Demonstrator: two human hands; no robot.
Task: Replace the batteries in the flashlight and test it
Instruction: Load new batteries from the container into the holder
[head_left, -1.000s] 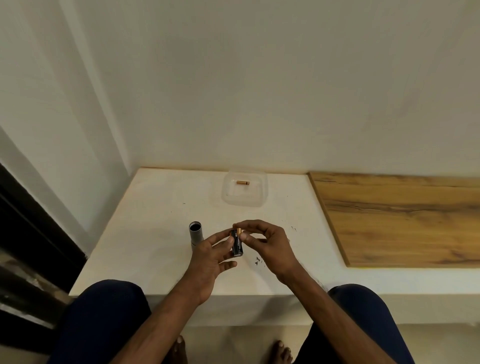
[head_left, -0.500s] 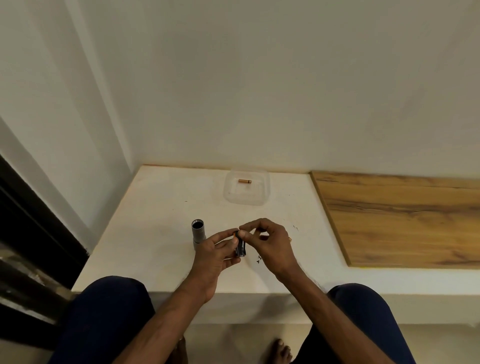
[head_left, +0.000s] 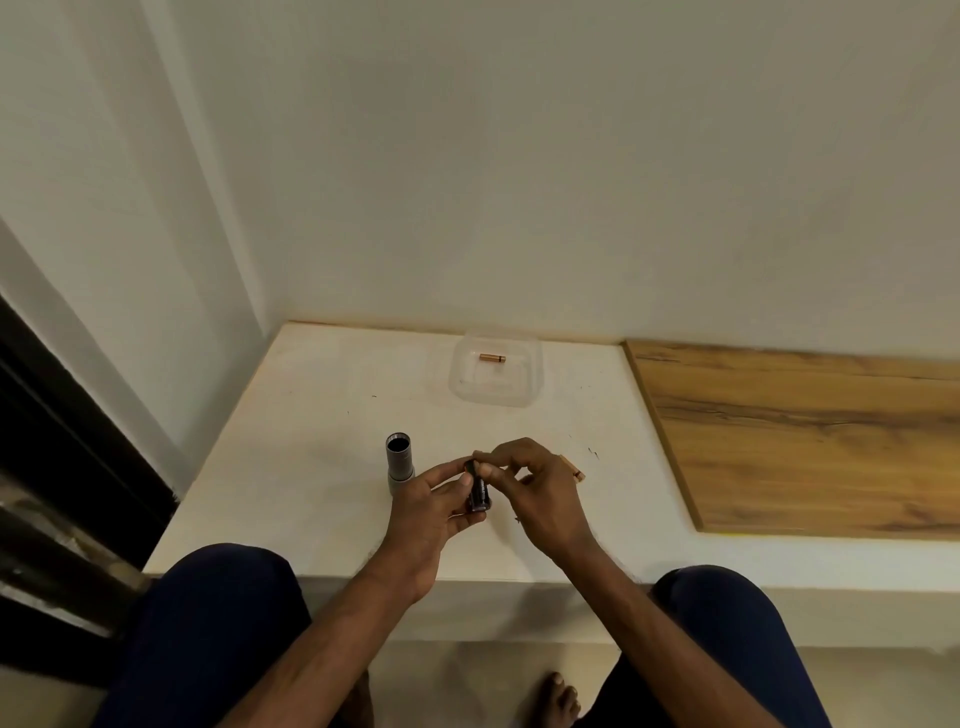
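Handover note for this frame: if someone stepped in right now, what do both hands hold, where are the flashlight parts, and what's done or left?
Left hand and right hand together hold the dark battery holder above the white table.
The flashlight body stands upright on the table, open end up, left of the hands.
One battery lies in the clear container at the back; another lies on the table behind the right hand.
Done: flashlight opened, holder out.
Left: finish loading, reinsert, close, test.

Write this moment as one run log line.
hands: left and right hold dark battery holder | flashlight body: upright, open | spare battery: in clear tray
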